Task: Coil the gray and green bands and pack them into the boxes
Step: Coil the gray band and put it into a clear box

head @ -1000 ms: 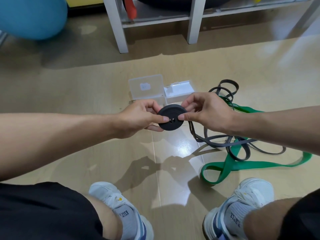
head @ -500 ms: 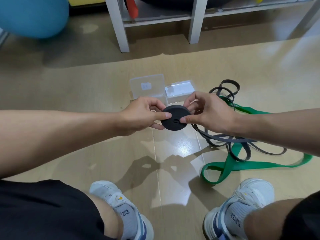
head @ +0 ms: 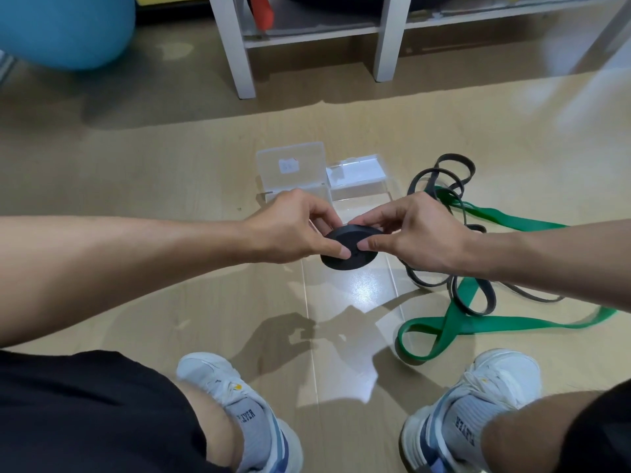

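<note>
Both hands pinch the coil, a tight dark disc of wound gray band, held in the air above the floor just in front of the boxes: left hand grips its left edge with thumb on the near face, right hand grips the right edge with thumb on the face and fingers curled over the top. The unwound rest of the gray band trails off to the right and lies in loose loops on the floor, crossing the green band, which lies fully uncoiled, partly under and partly over the gray loops. Risks, as a judgement: the coil is held by pinch pressure only, so any slack in the grip could let it spring open or telescope sideways; pulling in more gray band may drag or snag the green one where they cross, and a twist in the loose loops could wind in crooked. Two clear boxes sit side by side on the floor just past the hands, the left one with its lid standing up; whether the coil will fit I cannot tell. Around: white shelf legs behind, a blue ball far left, the person's sneakers near the bottom. Nothing stands between coil and boxes; the tangle on the right is the main obstacle.
</note>
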